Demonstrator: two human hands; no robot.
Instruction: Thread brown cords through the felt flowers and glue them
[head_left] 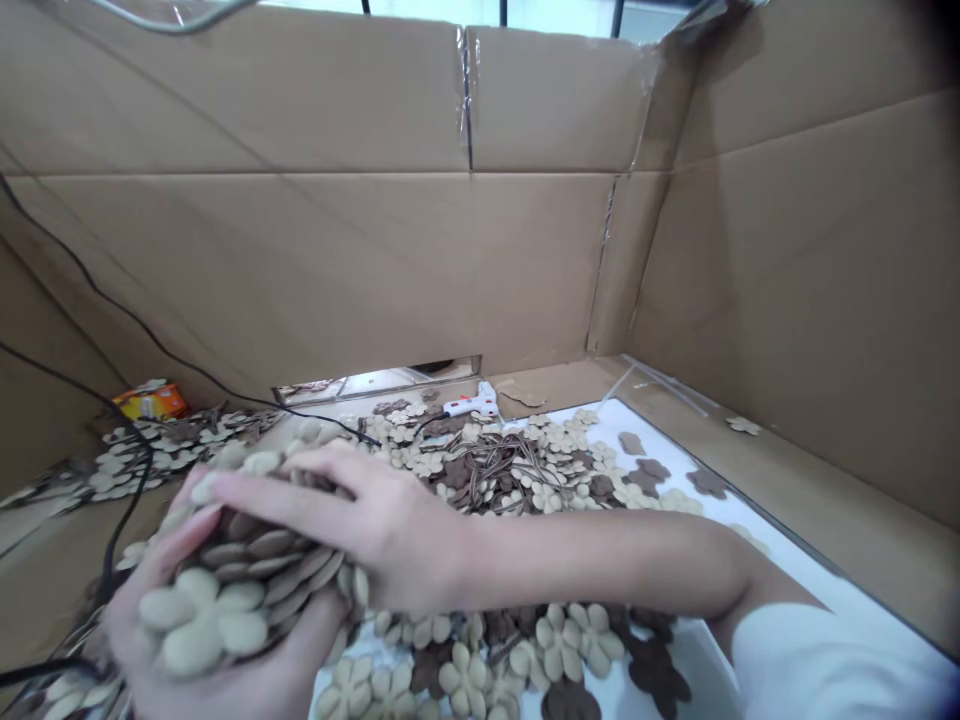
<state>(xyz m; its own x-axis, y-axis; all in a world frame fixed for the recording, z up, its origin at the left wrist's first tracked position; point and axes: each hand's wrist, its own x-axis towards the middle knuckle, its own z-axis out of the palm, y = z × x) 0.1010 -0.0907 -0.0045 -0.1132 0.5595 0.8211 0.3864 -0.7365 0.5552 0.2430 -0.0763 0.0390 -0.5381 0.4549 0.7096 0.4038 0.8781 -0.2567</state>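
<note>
My left hand cups a thick stack of beige and brown flower-shaped cutouts from below, at the lower left. My right hand lies over the top of that stack, fingers stretched leftward and pressed on the pieces. My right forearm crosses the view from the lower right in a white sleeve. Many more flower cutouts lie loose on the white surface behind and under my hands.
Tall cardboard walls enclose the work area on three sides. A white glue gun lies at the back by a gap in the wall. Black cables run along the left. An orange packet sits at far left among more cutouts.
</note>
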